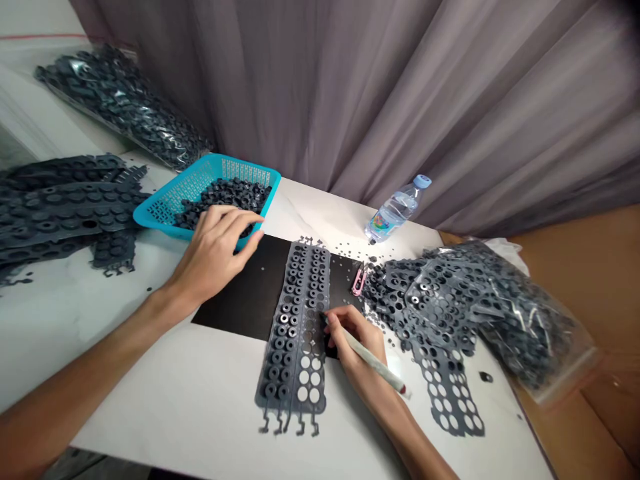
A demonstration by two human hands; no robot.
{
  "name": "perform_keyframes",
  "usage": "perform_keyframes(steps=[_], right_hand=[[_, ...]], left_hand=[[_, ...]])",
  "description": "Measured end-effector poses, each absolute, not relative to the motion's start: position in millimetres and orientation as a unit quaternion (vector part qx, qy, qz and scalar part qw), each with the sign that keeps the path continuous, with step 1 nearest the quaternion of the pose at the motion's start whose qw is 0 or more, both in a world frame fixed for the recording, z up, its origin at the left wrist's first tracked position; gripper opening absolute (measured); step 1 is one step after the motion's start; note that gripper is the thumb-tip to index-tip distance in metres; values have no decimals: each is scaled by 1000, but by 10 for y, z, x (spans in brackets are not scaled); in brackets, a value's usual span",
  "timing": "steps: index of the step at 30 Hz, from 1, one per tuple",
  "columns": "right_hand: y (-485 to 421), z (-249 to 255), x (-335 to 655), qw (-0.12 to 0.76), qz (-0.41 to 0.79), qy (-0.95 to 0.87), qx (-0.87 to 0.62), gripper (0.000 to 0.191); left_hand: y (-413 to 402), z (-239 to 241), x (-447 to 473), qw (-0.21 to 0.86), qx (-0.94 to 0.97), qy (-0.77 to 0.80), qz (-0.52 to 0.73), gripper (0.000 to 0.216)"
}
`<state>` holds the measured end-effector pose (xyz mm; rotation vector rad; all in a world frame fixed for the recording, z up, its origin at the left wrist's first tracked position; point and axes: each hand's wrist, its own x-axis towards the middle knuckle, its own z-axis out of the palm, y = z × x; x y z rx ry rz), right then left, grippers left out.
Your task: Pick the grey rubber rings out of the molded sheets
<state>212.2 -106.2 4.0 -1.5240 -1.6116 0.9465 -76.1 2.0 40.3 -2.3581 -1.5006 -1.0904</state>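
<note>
My left hand (217,250) hovers over the near rim of a turquoise basket (173,230), which holds many small black rubber rings (227,195). Its thumb and fingertips are apart, with nothing visible between them. A pale pen-like tool (373,360) with a dark red band near its back end is gripped in my right hand (357,337). The tool's tip meets the right edge of a dark rubber sheet (300,320) moulded with rows of rings. Several holes at the sheet's lower right are punched out. Under the sheet lies a black mat (245,300).
Pink thread snips (359,280) lie among scattered black bits. Behind them leans a water bottle (395,213). Punched sheets (440,307) and a clear bag of parts (535,340) crowd the right. More rubber sheets (65,207) and a full bag (125,107) occupy the left, before a grey curtain (300,87).
</note>
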Motion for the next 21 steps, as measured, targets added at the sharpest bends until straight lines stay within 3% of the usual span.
perform_keyframes(steps=[5,21], right_hand=[[-1060,60,2107,363,360,-629,-586,35],[-1057,93,2087,356,353,-634,-589,35]], left_hand=[[-140,279,-511,-67,-875,-407,-253,32],[-146,30,-359,-76,-879,-416,-222,16]])
